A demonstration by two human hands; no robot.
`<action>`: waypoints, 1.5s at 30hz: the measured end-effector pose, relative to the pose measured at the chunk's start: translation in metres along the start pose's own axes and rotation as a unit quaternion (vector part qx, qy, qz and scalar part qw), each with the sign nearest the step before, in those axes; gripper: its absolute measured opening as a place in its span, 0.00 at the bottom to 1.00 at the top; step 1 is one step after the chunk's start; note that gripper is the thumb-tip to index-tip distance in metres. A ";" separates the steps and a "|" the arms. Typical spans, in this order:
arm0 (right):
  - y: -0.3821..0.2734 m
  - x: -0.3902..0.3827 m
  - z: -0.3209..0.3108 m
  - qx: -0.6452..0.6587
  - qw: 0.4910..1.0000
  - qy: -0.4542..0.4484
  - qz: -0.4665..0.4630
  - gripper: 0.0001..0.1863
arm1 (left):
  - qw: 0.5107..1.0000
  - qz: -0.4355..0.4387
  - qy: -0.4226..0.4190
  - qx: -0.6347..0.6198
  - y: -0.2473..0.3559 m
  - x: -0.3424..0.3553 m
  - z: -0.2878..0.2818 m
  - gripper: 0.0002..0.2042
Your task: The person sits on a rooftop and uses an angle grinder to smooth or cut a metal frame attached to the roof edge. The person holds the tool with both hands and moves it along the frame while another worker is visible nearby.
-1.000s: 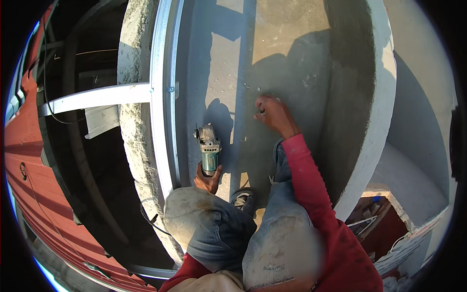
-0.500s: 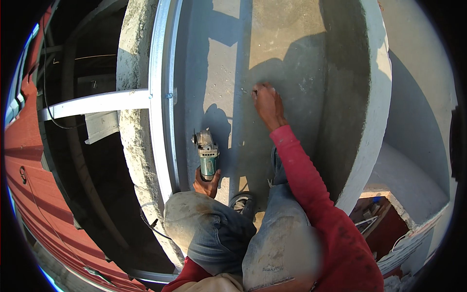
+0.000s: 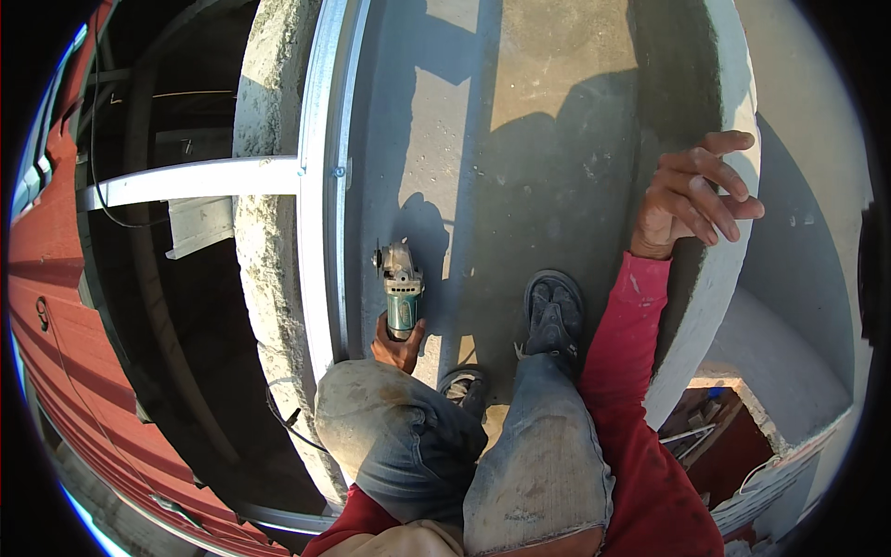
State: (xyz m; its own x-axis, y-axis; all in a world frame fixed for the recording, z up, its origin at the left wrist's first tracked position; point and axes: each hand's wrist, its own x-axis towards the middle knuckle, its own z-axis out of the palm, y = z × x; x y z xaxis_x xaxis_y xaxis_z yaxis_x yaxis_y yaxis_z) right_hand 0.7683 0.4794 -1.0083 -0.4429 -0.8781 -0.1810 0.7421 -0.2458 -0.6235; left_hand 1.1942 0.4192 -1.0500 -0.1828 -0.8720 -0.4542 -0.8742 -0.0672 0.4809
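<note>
My left hand [image 3: 398, 352] is wrapped round the rear of a green angle grinder [image 3: 402, 302], low beside my bent knee. The grinder's grey metal head points away from me, and its thin disc [image 3: 378, 259] faces left toward the steel channel. Most of my left forearm is hidden behind the knee. Over on the right, my right hand [image 3: 691, 193] is raised near the top of the low wall, its fingers loosely bent and apart, with nothing in them. Whether its fingertips touch the wall I cannot tell.
A shiny steel channel [image 3: 322, 186] runs along the left, joined by a crossbar [image 3: 200, 183] over a dark gap. Red corrugated sheeting [image 3: 56, 278] lies beyond. A plastered low wall [image 3: 710, 260] bounds the right, with a rough opening [image 3: 719, 422] past it. My shoes [image 3: 554, 302] rest on concrete.
My right hand has left its spot low over the concrete floor, swinging right to the low wall, and its fingers have opened. My left hand keeps its hold on the angle grinder.
</note>
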 end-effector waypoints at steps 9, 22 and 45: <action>0.118 0.040 -0.014 -0.650 0.757 0.059 -0.027 0.10 | 1.000 -0.019 -0.019 0.009 -0.002 0.004 0.000 0.32; 0.146 0.049 -0.025 -0.748 0.646 0.007 -0.152 0.08 | 0.998 -0.041 -0.055 -0.009 -0.003 0.006 -0.003 0.31; 0.018 0.040 0.032 -0.128 0.992 -0.004 -0.008 0.10 | 0.997 -0.052 -0.048 -0.026 0.002 0.002 -0.011 0.31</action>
State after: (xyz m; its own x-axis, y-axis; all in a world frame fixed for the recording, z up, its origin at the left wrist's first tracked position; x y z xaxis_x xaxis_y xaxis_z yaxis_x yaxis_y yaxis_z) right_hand 0.7800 0.4272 -1.0022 -0.4498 -0.8779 -0.1641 0.5823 -0.1490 -0.7992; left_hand 1.1967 0.4120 -1.0420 -0.1379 -0.8083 -0.5725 -0.8662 -0.1819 0.4654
